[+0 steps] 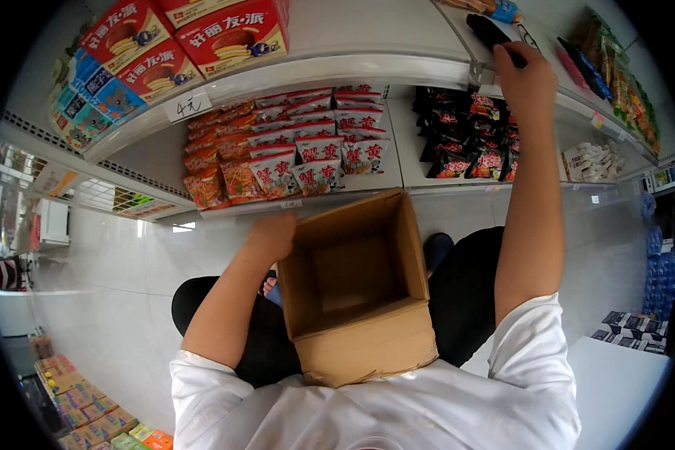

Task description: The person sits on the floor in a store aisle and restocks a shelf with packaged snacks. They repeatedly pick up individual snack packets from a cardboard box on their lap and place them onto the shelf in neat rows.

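Note:
An open cardboard box (360, 341) rests in my lap between my knees, its opening facing up and nothing seen inside. My left hand (272, 237) is closed at the box's far left edge, its fingertips partly hidden. At the upper right, my right arm reaches up to the shelf. There my right hand (529, 75) has its thumb and fingers around the near end of a long black object (489, 30); its kind is not clear. Beside it lies a thin dark loop (529, 36), possibly glasses.
White shelves (352, 37) stand ahead, with red snack boxes (232, 37) at the upper left. The lower shelf holds orange and white-red snack packets (277, 142) and black-red packets (472, 135). Cartons (82, 397) lie on the left, and a white surface (615, 390) is at the right.

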`<action>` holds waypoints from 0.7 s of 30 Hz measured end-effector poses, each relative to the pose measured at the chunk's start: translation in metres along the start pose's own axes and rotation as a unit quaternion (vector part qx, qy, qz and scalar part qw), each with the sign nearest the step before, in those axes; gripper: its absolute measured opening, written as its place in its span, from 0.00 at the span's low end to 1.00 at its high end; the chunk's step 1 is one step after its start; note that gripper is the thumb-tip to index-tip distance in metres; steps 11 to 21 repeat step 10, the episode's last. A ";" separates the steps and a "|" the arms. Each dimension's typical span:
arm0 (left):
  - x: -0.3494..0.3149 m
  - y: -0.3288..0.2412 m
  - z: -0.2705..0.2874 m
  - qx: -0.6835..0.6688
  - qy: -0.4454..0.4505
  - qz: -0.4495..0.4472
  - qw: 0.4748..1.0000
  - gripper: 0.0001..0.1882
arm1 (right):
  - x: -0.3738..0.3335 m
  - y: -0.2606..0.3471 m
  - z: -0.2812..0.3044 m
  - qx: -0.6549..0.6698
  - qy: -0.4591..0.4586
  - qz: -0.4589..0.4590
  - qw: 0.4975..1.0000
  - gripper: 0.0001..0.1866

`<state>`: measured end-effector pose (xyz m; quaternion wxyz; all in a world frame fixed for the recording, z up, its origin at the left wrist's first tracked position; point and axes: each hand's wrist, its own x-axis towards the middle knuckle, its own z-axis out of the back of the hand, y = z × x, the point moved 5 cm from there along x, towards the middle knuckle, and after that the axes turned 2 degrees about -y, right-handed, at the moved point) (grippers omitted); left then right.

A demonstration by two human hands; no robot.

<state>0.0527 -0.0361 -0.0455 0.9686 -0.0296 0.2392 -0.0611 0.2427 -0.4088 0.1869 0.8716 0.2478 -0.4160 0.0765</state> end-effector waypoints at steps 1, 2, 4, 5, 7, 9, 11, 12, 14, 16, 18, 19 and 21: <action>0.002 0.002 0.002 0.001 0.001 0.001 1.000 0.14 | 0.001 -0.001 -0.001 -0.001 -0.003 -0.004 1.000 0.15; 0.004 0.004 0.003 -0.005 -0.002 0.002 1.000 0.13 | 0.001 -0.002 0.000 -0.004 -0.006 -0.008 1.000 0.15; 0.009 0.007 0.003 -0.018 -0.011 0.004 1.000 0.12 | 0.003 0.000 0.004 0.004 -0.001 -0.024 1.000 0.14; 0.010 0.006 0.003 -0.010 -0.008 0.008 1.000 0.12 | 0.005 0.002 0.010 0.013 0.006 -0.037 0.999 0.14; 0.012 0.004 0.007 0.002 -0.005 0.015 1.000 0.11 | 0.010 0.017 0.027 0.108 0.007 -0.059 0.992 0.15; 0.015 0.002 0.008 0.007 0.000 0.014 1.000 0.11 | 0.009 0.050 0.053 0.272 -0.006 -0.014 0.962 0.21; 0.019 -0.003 0.009 0.009 0.003 0.007 1.000 0.11 | 0.006 0.067 0.073 0.345 -0.014 0.040 0.937 0.25; 0.019 -0.003 0.009 0.009 0.003 0.007 1.000 0.11 | 0.006 0.067 0.073 0.345 -0.014 0.040 0.937 0.25; 0.019 -0.003 0.009 0.009 0.003 0.007 1.000 0.11 | 0.006 0.067 0.073 0.345 -0.014 0.040 0.937 0.25; 0.019 -0.003 0.009 0.009 0.003 0.007 1.000 0.11 | 0.006 0.067 0.073 0.345 -0.014 0.040 0.937 0.25; 0.019 -0.003 0.009 0.009 0.003 0.007 1.000 0.11 | 0.006 0.067 0.073 0.345 -0.014 0.040 0.937 0.25; 0.019 -0.003 0.009 0.009 0.003 0.007 1.000 0.11 | 0.006 0.067 0.073 0.345 -0.014 0.040 0.937 0.25; 0.019 -0.003 0.009 0.009 0.003 0.007 1.000 0.11 | 0.006 0.067 0.073 0.345 -0.014 0.040 0.937 0.25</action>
